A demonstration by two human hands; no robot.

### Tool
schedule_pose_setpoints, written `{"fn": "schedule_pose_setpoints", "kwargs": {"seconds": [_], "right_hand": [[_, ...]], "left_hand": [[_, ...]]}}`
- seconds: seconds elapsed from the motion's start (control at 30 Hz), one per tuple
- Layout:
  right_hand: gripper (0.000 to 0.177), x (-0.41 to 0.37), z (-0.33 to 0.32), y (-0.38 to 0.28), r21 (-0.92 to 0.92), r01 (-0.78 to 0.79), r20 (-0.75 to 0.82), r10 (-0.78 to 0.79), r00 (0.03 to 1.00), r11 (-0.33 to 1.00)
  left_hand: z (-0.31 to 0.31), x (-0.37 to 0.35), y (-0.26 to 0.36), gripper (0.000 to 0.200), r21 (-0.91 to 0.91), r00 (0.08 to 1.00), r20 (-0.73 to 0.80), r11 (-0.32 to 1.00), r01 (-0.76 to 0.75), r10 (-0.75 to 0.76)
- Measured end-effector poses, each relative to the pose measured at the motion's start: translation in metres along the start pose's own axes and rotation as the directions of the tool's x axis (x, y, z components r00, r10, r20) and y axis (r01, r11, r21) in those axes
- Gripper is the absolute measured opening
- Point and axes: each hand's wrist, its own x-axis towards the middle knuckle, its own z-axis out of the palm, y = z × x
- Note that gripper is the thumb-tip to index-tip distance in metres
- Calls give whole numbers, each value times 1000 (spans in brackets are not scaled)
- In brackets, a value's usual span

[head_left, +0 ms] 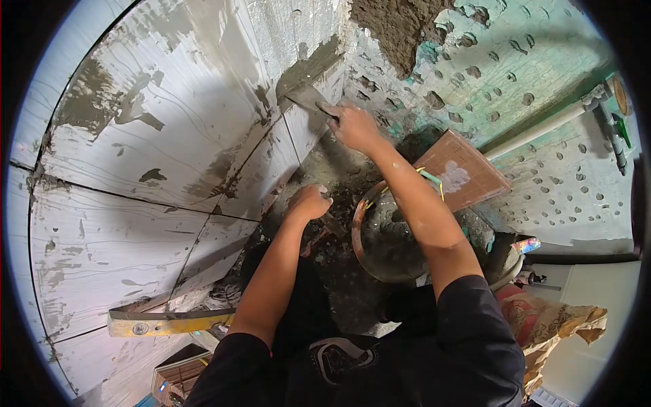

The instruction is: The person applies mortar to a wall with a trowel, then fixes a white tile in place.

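My right hand [354, 127] is closed round the dark handle of a trowel. The flat trowel blade [306, 97] lies against a strip of wet grey mortar [308, 71] along the top edge of the wall tiles. My left hand [311, 202] is lower, near the tiled wall, with its fingers curled round the handle of a second tool [332, 224], whose lower part is hard to make out. White wall tiles [135, 142] smeared with mortar cover the left side.
A round bucket [359, 234] stands between my arms, with a brown tile [461, 169] leaning behind it. A yellow level [169, 324] is at the lower left. On the right are a pipe [542, 130], a pitted green wall [542, 169] and a torn paper bag [556, 329].
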Motion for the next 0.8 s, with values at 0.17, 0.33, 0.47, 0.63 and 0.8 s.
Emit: {"fn": "schedule_pose_setpoints", "kwargs": {"seconds": [0.17, 0.33, 0.47, 0.63, 0.8], "right_hand": [[26, 11, -5, -4, -165, -21, 194, 53, 980, 986], [26, 15, -40, -1, -238, -8, 299, 81, 951, 971], [32, 1, -43, 22, 0, -73, 200, 72, 977, 997], [42, 9, -15, 28, 833, -418, 274, 387, 880, 362], [36, 30, 5, 45, 855, -381, 239, 385, 892, 352]], "left_hand": [[-2, 0, 3, 44, 18, 998, 61, 1000, 6, -7], [-7, -6, 9, 45, 45, 998, 51, 999, 31, -34], [-4, 0, 2, 45, 31, 999, 51, 999, 17, -18], [-11, -3, 3, 46, -5, 999, 20, 999, 48, -48], [-13, -11, 3, 44, -21, 998, -9, 998, 57, -57]]}}
